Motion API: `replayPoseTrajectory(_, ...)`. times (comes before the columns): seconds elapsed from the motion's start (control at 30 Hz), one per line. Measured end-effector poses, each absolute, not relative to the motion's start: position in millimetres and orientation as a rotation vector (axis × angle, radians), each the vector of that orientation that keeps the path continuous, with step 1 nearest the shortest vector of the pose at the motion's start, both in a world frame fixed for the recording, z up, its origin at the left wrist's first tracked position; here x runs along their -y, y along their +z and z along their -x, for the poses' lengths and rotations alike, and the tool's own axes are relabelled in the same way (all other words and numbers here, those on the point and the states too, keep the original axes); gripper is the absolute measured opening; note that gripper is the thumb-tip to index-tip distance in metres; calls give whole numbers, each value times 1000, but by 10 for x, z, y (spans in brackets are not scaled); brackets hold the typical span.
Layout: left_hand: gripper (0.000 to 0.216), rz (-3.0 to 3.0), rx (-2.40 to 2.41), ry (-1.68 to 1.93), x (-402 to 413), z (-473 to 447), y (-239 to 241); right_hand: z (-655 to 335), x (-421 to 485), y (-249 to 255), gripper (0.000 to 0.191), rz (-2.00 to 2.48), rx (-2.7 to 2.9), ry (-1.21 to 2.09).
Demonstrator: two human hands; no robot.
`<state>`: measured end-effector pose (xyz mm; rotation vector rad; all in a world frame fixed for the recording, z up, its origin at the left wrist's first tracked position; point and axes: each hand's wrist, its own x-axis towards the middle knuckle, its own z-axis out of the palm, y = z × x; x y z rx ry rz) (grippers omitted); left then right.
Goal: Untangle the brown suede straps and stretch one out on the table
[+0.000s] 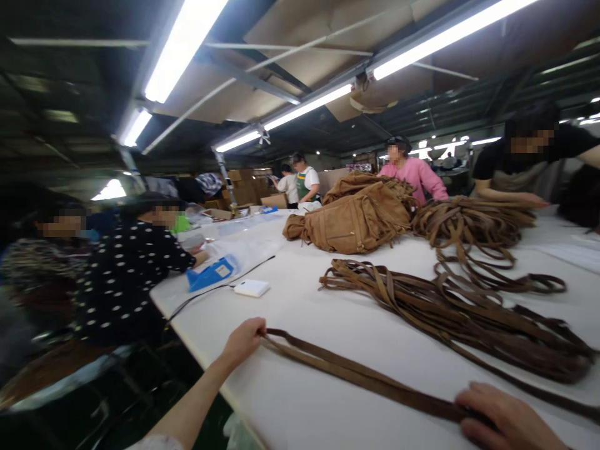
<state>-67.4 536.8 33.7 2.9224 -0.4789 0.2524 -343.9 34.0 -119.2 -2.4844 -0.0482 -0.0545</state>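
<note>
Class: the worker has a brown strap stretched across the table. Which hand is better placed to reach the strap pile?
Right. The right hand lies nearer the strap pile; the left hand pinches the strap at the table edge.

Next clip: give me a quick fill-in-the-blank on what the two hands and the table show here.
1. The left hand and right hand both rest on one long brown ____.
2. Behind the heap of straps lies a pile of tan ____.
3. The white table also carries a small ____ box with a cable.
4. The person beside the bags wears a ____ top.

Missing words: strap; bags; white; pink
</note>
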Motion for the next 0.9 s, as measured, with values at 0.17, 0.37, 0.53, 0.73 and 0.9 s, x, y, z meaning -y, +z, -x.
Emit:
replayPoseTrajectory(0.17, 43, -3098, 696, 379, -4699, 728, 418, 3413, -510, -946, 19, 2458, 13, -117)
replayPoseTrajectory(0.37, 52, -2382, 1361, -322, -2886, 2077, -21, 3432, -590, -926, 14, 2469, -40, -244)
replayPoseTrajectory(0.53, 21, -2252, 1422, -359, -2019, 2596, -556, 3621, -561, -902, 23, 2510, -94, -288)
replayPoseTrajectory(0.73, 22, -2148, 1528, -293, -2014, 2454, -642, 4321, 100, -1197, 35, 2750, -366, -155)
replayPoseTrajectory(0.9, 29, -2142, 1656, -228, -2042, 2483, -660, 4693, 244, -1211, 36, 3034, -818, -473)
